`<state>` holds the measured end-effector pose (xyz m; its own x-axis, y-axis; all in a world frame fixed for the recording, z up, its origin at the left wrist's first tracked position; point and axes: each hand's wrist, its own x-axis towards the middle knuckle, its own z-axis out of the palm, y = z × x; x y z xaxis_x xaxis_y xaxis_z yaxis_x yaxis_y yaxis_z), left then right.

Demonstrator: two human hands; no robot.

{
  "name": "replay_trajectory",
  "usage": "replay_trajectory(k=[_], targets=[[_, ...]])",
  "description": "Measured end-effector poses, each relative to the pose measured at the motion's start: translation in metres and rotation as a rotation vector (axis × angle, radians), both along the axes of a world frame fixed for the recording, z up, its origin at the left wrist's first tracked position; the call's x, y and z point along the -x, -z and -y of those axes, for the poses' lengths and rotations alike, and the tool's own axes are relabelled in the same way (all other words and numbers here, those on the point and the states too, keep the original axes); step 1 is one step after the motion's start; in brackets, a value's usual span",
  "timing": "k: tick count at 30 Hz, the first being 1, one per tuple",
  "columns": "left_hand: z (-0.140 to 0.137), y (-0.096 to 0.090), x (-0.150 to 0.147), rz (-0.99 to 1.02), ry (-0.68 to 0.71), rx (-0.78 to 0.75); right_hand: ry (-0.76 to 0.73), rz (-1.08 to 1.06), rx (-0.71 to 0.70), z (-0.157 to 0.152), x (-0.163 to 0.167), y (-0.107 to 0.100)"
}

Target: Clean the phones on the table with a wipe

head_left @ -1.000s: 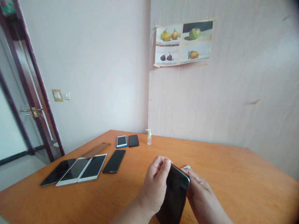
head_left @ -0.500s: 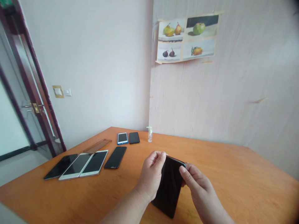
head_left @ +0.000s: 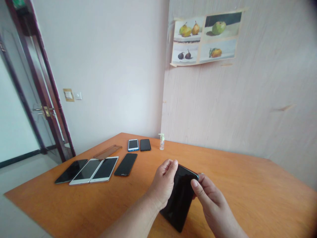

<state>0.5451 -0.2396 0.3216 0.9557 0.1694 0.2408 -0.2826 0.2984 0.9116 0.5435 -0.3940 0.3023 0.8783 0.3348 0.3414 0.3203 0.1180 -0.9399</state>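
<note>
A black smartphone (head_left: 180, 198) is held tilted above the near part of the table, its dark screen toward me. My left hand (head_left: 165, 185) grips its left side, thumb near the top left corner. At the top right corner my right hand (head_left: 210, 198) pinches the edge, with the thumb in front and the other fingers curled behind. What those fingers touch at the back is hidden. A thin light rim shows along the phone's top right edge.
On the orange wooden table (head_left: 237, 185) to the left lie a black phone (head_left: 71, 171), two white phones (head_left: 85, 171), another black phone (head_left: 126, 164) and a clear brownish phone case (head_left: 108, 152). Farther back are a blue-edged phone (head_left: 133, 144), a small dark phone (head_left: 145, 144) and a pump bottle (head_left: 161, 142).
The view has turned slightly left, so the table things appear shifted right and a little up. Both hands keep their hold on the phone with barely any movement.
</note>
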Motion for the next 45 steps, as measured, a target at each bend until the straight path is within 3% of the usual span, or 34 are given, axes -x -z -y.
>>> replay_trajectory(k=[6,15,19,22,27,45], targets=[[-0.003,-0.001,-0.002,-0.054,0.065,0.166,-0.031,0.013,-0.030,-0.002,0.001,-0.004],[-0.009,-0.007,-0.003,-0.204,0.187,0.349,0.008,0.035,0.033,0.002,-0.004,0.002],[-0.011,-0.003,-0.006,-0.281,0.190,0.374,0.138,0.089,0.058,0.002,-0.008,0.011],[-0.010,0.000,-0.007,-0.324,0.177,0.383,0.270,0.243,0.144,0.004,-0.008,0.013],[-0.007,0.002,-0.008,-0.299,0.156,0.357,0.291,0.443,0.285,0.008,-0.008,0.009],[0.002,0.013,-0.010,-0.290,0.028,0.203,0.098,0.139,0.139,0.012,-0.010,0.010]])
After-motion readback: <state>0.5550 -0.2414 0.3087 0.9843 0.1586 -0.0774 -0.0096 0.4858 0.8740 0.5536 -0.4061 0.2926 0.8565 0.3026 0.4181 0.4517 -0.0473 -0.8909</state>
